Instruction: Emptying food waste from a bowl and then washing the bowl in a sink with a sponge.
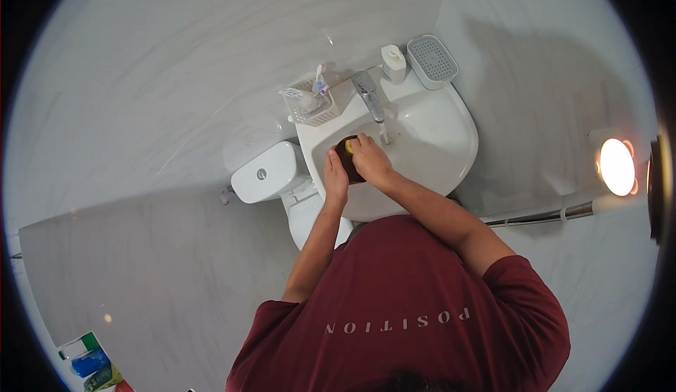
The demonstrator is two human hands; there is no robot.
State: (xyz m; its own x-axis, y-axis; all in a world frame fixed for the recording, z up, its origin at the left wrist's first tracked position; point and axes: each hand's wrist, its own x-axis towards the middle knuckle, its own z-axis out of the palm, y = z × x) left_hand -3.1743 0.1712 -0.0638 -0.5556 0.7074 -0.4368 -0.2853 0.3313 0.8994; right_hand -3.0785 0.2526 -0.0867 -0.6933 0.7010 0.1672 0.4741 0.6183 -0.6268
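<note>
My left hand [336, 174] grips the left side of a dark brown round object [348, 166], perhaps a bowl or cup, held over the washbasin [449, 165]. On its inner face my right hand [371, 160] presses a yellow sponge [349, 146], mostly covered by the fingers. A chrome faucet [368, 96] stands at the basin's back, and a thin stream of water [385, 133] falls from it, just beyond my right hand.
A white basket [322, 117] with toothbrushes sits left of the faucet. To its right stand a white pump bottle [393, 64] and a grey perforated box [433, 62]. A toilet [269, 173] adjoins the basin's left side. Several colourful packages [92, 363] lie lower left.
</note>
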